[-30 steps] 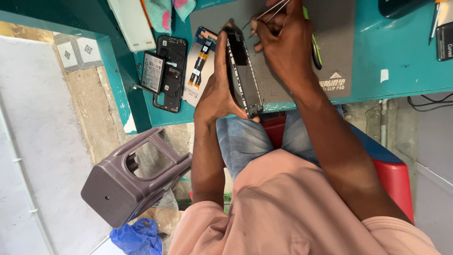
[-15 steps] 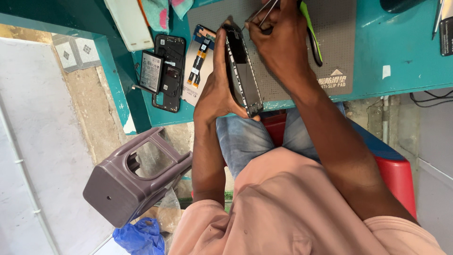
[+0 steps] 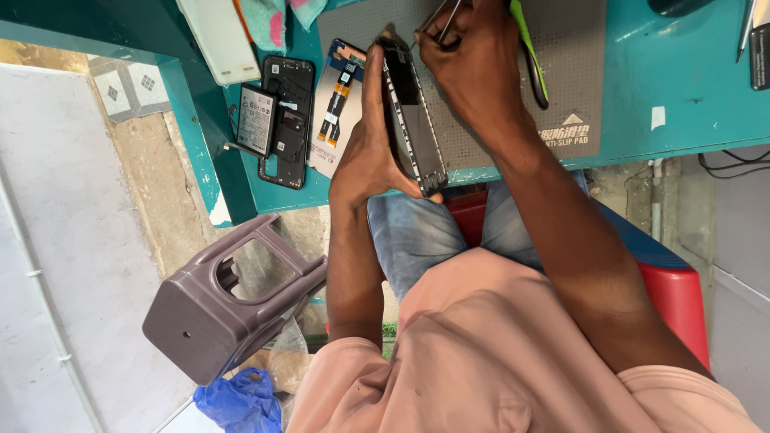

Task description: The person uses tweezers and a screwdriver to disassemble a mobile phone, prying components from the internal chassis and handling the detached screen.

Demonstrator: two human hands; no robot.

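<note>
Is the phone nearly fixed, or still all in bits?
Still in bits. Done: the black back frame and grey battery lie removed on the teal table. Now: left hand holds the opened phone body; right hand works metal tweezers. Reassembly remains.

Right hand (image 3: 469, 56) shifted slightly toward the top end of the opened black phone body (image 3: 413, 112), thin metal tweezers (image 3: 441, 14) now angled closer to that upper corner. Left hand (image 3: 370, 152) tipped the phone body a little more edge-on.
</note>
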